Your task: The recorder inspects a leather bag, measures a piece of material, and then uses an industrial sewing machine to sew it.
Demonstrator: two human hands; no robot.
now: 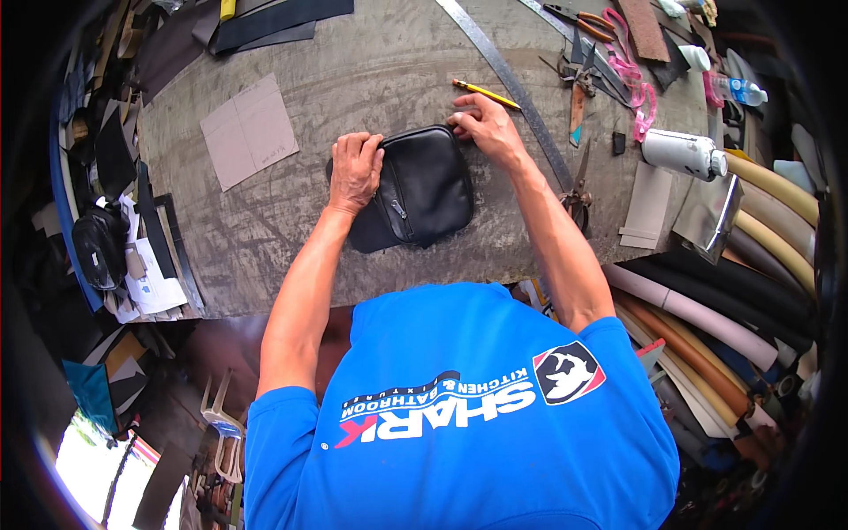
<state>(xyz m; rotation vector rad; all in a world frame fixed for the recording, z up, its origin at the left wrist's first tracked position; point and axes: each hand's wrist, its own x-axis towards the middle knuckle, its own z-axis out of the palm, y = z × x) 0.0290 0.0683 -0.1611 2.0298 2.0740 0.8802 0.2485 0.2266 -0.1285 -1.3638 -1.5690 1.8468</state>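
A black leather zip bag [435,177] with rounded corners lies on the worn workbench [265,247] in front of me. A short zip with a metal pull [398,208] runs down its face. My left hand [356,170] is closed over the bag's upper left part, fingers curled on the leather. At the upper right corner, the thumb and fingers of my right hand [488,128] are pinched together close against the bag's edge. What is between those fingertips is too small to make out. A yellow pencil [486,94] lies just beyond the right hand.
A long steel ruler [503,75] crosses the bench to the right, near scissors [578,199]. Pliers [590,25], a white bottle [676,153] and pink-handled scissors [643,102] crowd the far right. A beige card [249,132] lies left. Material rolls [698,314] are stacked beside the bench.
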